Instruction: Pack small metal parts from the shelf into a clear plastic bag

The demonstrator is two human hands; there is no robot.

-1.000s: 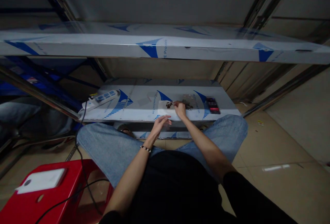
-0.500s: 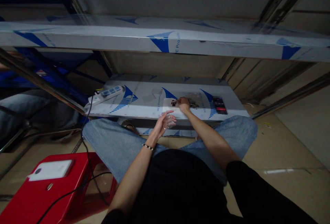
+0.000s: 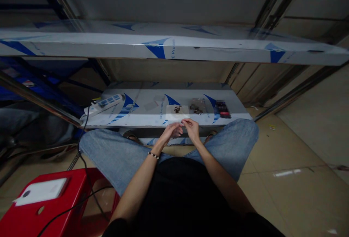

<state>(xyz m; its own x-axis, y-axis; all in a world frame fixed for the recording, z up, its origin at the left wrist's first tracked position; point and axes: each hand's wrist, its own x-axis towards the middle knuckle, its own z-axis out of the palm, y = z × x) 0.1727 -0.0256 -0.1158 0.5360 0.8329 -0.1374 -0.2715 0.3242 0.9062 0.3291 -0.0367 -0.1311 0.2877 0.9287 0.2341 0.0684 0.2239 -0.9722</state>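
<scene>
My left hand (image 3: 171, 131) and my right hand (image 3: 191, 128) meet just in front of the steel shelf's front edge. The right fingertips pinch a tiny pale piece (image 3: 182, 122), and the left fingers curl close beside it. What the left hand holds is hard to tell. Behind them lies a white card (image 3: 177, 113) with small dark pieces on it. To its right is a clear plastic bag (image 3: 196, 106) holding dark parts. Neither hand touches the card or bag.
A white power strip (image 3: 105, 104) lies at the shelf's left, and a blurred dark block (image 3: 223, 109) at its right. A steel shelf (image 3: 163, 49) runs overhead. My jeans-covered knees (image 3: 231, 139) lie below the shelf. A red stool (image 3: 54, 200) and black cable (image 3: 87, 146) are at lower left.
My right hand has drawn back from the bag and card toward the shelf's front edge. My left hand has moved in to meet it, leaving the card uncovered.
</scene>
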